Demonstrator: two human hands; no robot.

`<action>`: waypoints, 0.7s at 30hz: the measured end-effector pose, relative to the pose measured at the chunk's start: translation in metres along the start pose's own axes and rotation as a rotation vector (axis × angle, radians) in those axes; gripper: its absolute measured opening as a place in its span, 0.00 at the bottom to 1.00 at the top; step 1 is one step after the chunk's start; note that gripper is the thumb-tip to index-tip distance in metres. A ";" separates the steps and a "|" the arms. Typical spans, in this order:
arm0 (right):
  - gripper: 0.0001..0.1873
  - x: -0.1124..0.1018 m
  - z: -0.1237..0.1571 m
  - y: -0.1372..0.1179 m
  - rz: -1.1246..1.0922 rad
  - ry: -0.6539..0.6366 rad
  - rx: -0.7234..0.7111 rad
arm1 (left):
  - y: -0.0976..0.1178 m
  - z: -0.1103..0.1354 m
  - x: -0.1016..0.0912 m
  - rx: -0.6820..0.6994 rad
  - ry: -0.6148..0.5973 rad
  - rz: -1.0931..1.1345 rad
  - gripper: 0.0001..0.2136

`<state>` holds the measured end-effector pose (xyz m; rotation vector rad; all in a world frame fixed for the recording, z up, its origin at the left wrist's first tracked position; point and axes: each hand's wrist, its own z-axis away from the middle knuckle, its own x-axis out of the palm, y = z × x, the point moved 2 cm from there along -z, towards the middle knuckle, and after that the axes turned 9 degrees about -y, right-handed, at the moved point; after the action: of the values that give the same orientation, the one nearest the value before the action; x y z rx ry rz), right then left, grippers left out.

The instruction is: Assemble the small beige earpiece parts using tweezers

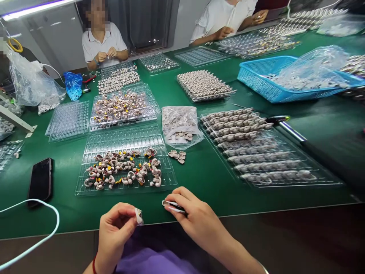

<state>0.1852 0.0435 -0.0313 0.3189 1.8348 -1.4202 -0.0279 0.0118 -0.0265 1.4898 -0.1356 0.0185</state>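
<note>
Between thumb and forefinger, my left hand pinches a small whitish curved earpiece part with a gold-coloured bit on it, held above the table's near edge. My right hand is closed around a pair of tweezers, pointing left toward the part but apart from it. At the tweezers' tip is a small pale piece, too small to make out. Beyond my hands, a clear tray carries several loose earpiece parts with yellow tabs. Several small beige covers lie beside a plastic bag of similar pieces.
To the right stands a tray filled with rows of beige parts, a pen by it. A blue basket is farther back. At left lie a phone and a white cable. Two people sit across the table.
</note>
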 end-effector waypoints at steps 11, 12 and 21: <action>0.07 -0.033 -0.058 -0.008 -0.042 -0.310 -0.293 | 0.024 -0.004 -0.053 0.233 0.123 -0.177 0.04; 0.07 -0.035 -0.079 -0.014 -0.027 -0.360 -0.322 | 0.025 -0.002 -0.059 0.251 0.142 -0.208 0.05; 0.11 0.062 -0.291 -0.137 0.094 -0.702 -0.173 | -0.022 0.004 -0.084 0.389 0.254 -0.320 0.04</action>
<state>-0.0635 0.2437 0.0438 -0.1691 1.3236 -1.1050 -0.1100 0.0119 -0.0563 1.8674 0.3296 -0.0256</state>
